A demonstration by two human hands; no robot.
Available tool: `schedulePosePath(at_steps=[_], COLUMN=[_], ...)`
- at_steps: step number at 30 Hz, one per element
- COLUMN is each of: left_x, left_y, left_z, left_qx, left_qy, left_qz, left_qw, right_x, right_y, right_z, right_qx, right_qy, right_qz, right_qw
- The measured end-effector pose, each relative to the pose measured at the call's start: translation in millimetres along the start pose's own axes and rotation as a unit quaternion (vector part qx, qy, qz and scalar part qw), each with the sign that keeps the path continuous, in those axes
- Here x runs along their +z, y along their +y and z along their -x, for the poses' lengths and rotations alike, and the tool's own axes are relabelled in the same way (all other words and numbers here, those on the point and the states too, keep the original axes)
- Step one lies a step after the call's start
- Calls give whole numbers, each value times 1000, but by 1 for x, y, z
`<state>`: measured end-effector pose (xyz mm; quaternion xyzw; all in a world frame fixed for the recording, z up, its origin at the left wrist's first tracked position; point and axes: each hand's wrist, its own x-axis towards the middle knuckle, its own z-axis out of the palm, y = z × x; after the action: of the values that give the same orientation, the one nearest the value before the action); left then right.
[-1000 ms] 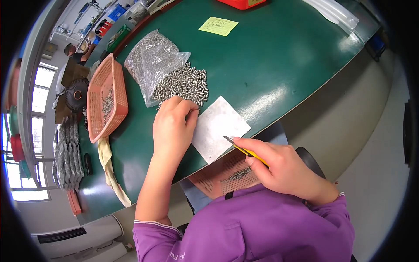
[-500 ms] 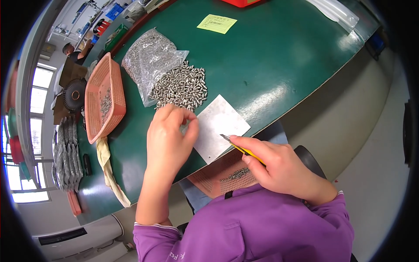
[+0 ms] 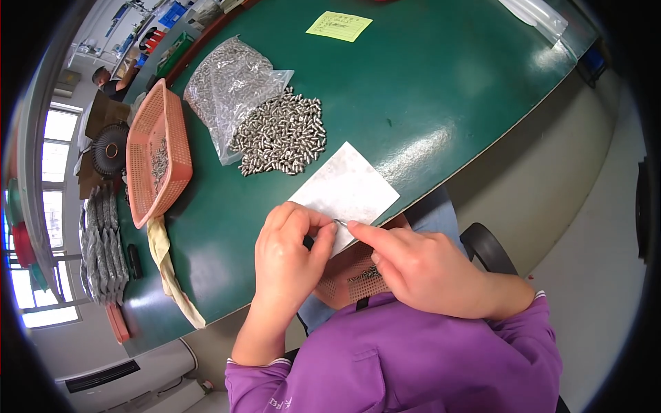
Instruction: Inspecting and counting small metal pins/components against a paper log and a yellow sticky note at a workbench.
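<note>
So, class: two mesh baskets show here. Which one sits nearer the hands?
The darker basket on the person's lap, just under both hands; the salmon basket stands farther off on the green table.

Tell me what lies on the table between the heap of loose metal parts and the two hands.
In the head view, a white sheet lies between the heap of loose metal parts and the left hand and right hand.

Green table (image 3: 441,82), bright windows (image 3: 51,148)

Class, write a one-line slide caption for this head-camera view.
Both hands, left hand and right hand, meet over a small metal part beside a pile of metal parts.
</note>
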<state>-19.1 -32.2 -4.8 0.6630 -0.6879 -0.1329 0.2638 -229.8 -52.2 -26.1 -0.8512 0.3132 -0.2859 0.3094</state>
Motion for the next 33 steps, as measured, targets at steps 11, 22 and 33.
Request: schedulePosePath(at_steps=[11,22,33], left_x=[-1,-3,-1], left_y=[2,4,6], left_z=[-4,-1,2], left_qx=[3,16,1], left_qy=[-9,-8,4], left_qz=[-10,-13,-33], left_qw=[1000,1000,999], right_x=[-5,-5,-2], right_y=[-1,1,-2], right_z=[-5,-5,1], right_qx=[17,14,8], right_qy=[-31,-10,-11], right_qz=[-5,-39,-17], right_qw=[999,999,1000])
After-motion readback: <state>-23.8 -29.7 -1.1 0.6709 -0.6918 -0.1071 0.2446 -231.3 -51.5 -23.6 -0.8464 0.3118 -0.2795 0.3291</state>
